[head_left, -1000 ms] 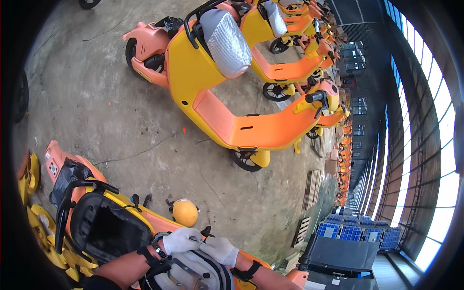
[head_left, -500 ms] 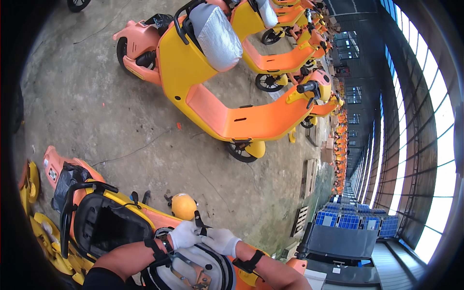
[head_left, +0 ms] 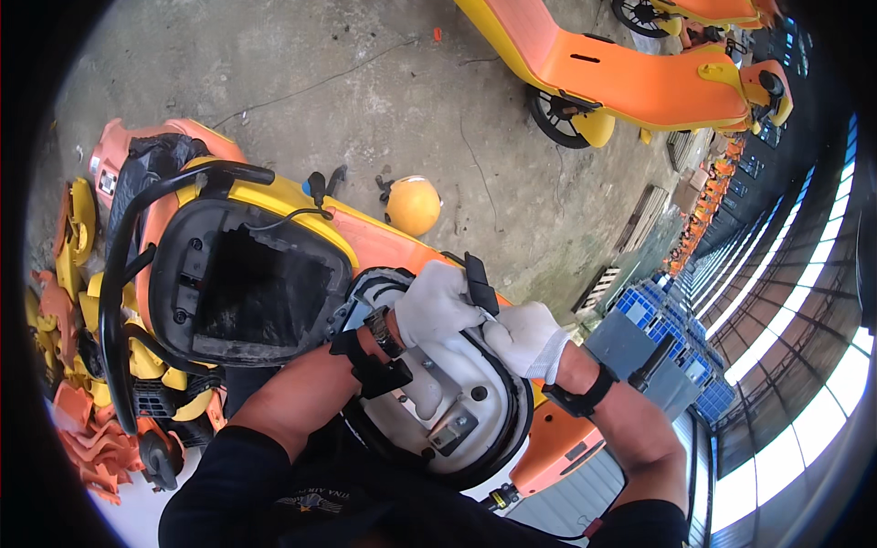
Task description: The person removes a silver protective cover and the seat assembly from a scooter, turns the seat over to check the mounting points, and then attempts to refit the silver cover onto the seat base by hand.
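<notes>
An upturned scooter seat point(head_left: 437, 393) leans against my body, its white plastic underside facing up, with a metal bracket point(head_left: 454, 427) and a dark edge. My left hand point(head_left: 437, 306) and my right hand point(head_left: 527, 338), both in white gloves, meet over its far rim with fingers closed. A flat black strip point(head_left: 480, 283) sticks up between them; both hands appear to pinch its lower end, though the fingers hide the exact grip. Left of the seat lies the scooter's black storage compartment point(head_left: 265, 292), uncovered, with a black grab rail point(head_left: 114, 301) around its rear.
A yellow round part point(head_left: 414, 205) sits beyond the scooter's footboard. An orange and yellow scooter point(head_left: 639, 78) stands at upper right. Loose yellow and orange panels point(head_left: 87, 438) pile up at left. Pallets point(head_left: 642, 219) and blue-and-white crates point(head_left: 713, 393) stand to the right.
My view has tilted down and come closer to the seat, so the other scooters shift up and right. My hands stay together at the seat's rim, still with the black strip.
</notes>
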The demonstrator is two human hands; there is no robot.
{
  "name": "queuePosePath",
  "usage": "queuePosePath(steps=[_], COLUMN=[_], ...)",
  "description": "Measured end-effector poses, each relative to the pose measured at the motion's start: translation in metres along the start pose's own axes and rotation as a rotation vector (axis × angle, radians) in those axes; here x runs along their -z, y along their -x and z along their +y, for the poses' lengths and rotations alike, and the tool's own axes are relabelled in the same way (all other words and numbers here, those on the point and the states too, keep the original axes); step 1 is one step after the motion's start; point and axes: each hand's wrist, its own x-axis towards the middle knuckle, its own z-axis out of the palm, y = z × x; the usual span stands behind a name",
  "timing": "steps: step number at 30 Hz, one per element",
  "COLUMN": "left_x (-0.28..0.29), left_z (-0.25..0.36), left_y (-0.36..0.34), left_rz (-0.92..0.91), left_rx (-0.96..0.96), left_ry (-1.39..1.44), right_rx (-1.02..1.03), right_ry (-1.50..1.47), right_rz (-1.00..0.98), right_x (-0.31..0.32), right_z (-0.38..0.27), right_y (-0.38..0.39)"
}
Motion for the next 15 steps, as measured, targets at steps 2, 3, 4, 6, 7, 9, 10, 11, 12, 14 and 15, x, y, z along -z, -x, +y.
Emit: queuePosePath(steps=[2, 3, 4, 6, 7, 9, 10, 11, 12, 14, 15], left_x=[0.000, 0.002, 0.004, 0.004, 0.004, 0.003, -0.003, -0.001, -0.005, -0.009, -0.005], left_z=[-0.002, -0.002, -0.001, -0.008, -0.009, -0.009, -0.011, -0.001, 0.001, -0.002, -0.008], left_y=[0.000, 0.001, 0.000, 0.002, 0.006, 0.010, 0.011, 0.011, 0.011, 0.008, 0.006], left_rz=[-0.012, -0.007, -0.003, 0.015, 0.024, 0.026, 0.081, 0.037, 0.049, 0.101, 0.127], left_rx=[0.013, 0.016, 0.004, -0.047, -0.044, -0.054, -0.083, -0.060, -0.027, -0.084, -0.088], left_ry=[0.109, 0.120, 0.096, 0.064, 0.062, 0.390, 0.277, 0.232, 0.193, 0.174, 0.164], right_rx=[0.025, 0.060, 0.143, 0.181, 0.234, 0.249, 0.274, 0.302, 0.302, 0.287, 0.314], right_ry=[0.004, 0.001, 0.036, 0.106, 0.163, 0.327, 0.368, 0.400, 0.385, 0.332, 0.341], right_rz=[0.028, 0.071, 0.196, 0.244, 0.293, 0.316, 0.332, 0.344, 0.361, 0.393, 0.390], right_x=[-0.001, -0.002, -0.005, -0.004, -0.004, -0.002, 0.000, -0.001, -0.004, -0.003, -0.004], right_z=[-0.003, -0.005, -0.005, -0.011, -0.017, -0.028, -0.029, -0.028, -0.021, -0.013, -0.013], right_y=[0.005, 0.007, 0.005, 0.007, 0.007, 0.011, 0.011, 0.014, 0.017, 0.015, 0.010])
